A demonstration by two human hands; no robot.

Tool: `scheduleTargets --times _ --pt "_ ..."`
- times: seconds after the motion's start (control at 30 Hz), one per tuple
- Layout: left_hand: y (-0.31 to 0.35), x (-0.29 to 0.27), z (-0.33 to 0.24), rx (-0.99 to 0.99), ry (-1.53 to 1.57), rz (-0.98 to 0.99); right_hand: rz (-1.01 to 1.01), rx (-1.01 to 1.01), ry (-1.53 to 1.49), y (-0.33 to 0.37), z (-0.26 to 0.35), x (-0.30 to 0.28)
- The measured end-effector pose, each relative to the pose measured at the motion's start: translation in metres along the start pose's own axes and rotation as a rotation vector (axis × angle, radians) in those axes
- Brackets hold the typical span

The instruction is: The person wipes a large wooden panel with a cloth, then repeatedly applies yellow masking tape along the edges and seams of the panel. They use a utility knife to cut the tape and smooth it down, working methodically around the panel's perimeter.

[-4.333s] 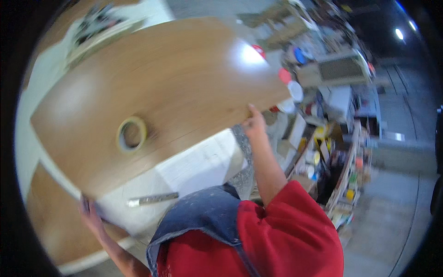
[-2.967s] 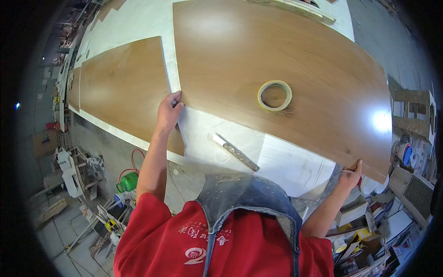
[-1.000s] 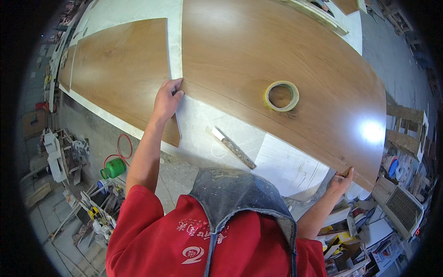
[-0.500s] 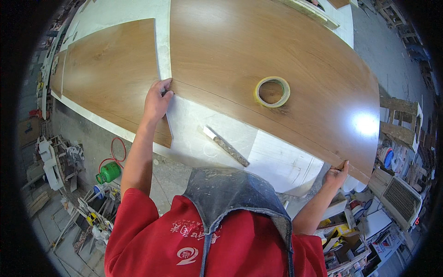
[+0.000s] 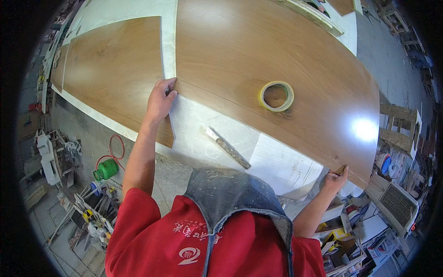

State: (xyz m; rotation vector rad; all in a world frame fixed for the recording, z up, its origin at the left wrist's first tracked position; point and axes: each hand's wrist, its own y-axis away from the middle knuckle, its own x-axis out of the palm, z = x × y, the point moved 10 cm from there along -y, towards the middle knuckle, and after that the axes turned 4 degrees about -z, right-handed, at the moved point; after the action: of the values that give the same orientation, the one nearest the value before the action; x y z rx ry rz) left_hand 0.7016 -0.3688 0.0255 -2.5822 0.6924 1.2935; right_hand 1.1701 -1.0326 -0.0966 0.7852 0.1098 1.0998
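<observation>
A large brown wood-grain panel [image 5: 249,46] lies on a pale work surface [image 5: 191,120]. My left hand [image 5: 161,99] pinches its near left corner, thumb and fingers at the edge. Farther right, my right hand [image 5: 336,180] grips the same panel's near edge, with the thumb on top and the other fingers partly hidden. A roll of yellowish tape [image 5: 290,94] rests on the panel between my hands. Below the panel's edge lies a flat tool [image 5: 230,151] with a pale end and a mottled dark handle; its exact kind is unclear.
A second wood-grain panel [image 5: 113,64] lies to the left, its edge close to my left hand. On the floor are a green gas canister [image 5: 106,169] with a red hose and several piled scraps. Boxes and a grey slatted unit [image 5: 398,203] stand at the lower right.
The whole view has shifted slightly, so the panel, tape and tool appear a little farther right. Both hands keep their hold on the panel's edge.
</observation>
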Motion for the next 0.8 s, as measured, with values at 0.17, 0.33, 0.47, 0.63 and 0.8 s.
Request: scheduleTargets --times 0.17,0.33,0.47,0.63,0.8 --pt "0.001 -0.002 -0.001 -0.033 0.046 -0.002 -0.040 -0.003 0.004 -0.002 0.008 -0.027" --pt "0.002 -0.001 0.001 -0.051 0.008 -0.008 -0.336 -0.223 0.161 0.058 0.046 -0.056" --pt "0.003 0.006 0.024 -0.006 0.096 -0.057 -0.146 -0.579 0.523 0.105 0.086 -0.007" --pt "0.013 -0.009 -0.021 -0.052 0.002 -0.137 0.447 -0.850 1.135 0.199 0.010 0.182" --pt "0.040 -0.006 -0.085 0.055 0.076 -0.134 1.034 -1.088 1.475 0.303 -0.096 0.310"
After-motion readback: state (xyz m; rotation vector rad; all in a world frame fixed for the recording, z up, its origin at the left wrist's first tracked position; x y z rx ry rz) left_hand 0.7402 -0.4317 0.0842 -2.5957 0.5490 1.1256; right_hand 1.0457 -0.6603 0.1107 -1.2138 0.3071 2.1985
